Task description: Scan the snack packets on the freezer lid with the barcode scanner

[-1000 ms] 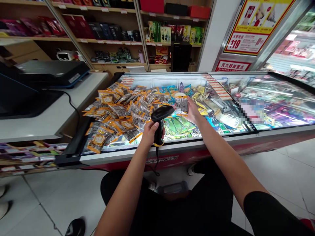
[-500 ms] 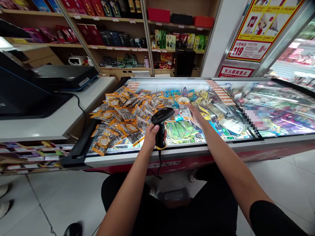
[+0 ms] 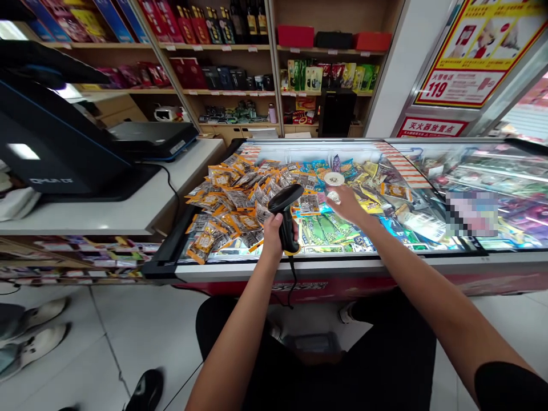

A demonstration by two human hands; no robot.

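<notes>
My left hand (image 3: 274,231) is wrapped round the handle of a black barcode scanner (image 3: 286,211), its head tilted over the glass lid of a chest freezer. To the left and behind it spreads a heap of clear snack packets with orange ends (image 3: 226,197). My right hand (image 3: 346,205) reaches over the glass with its fingers apart, holding nothing I can see. Close to its fingertips lies one orange-ended packet (image 3: 309,202). Another orange-ended packet (image 3: 396,191) rests by itself on the right. Just beyond the right hand is a round white tub (image 3: 334,178).
Left of the freezer, a white counter (image 3: 141,217) bears a black terminal (image 3: 64,142) and a flat black scale (image 3: 149,140). The scanner's cord (image 3: 293,282) hangs over the freezer's front edge. Stocked shelves (image 3: 222,94) stand behind. A person's shoes (image 3: 38,342) show at lower left.
My right hand has let go of the packet it held; an orange-ended packet now lies to its right. My left hand keeps the scanner. The whole view has shifted left.
</notes>
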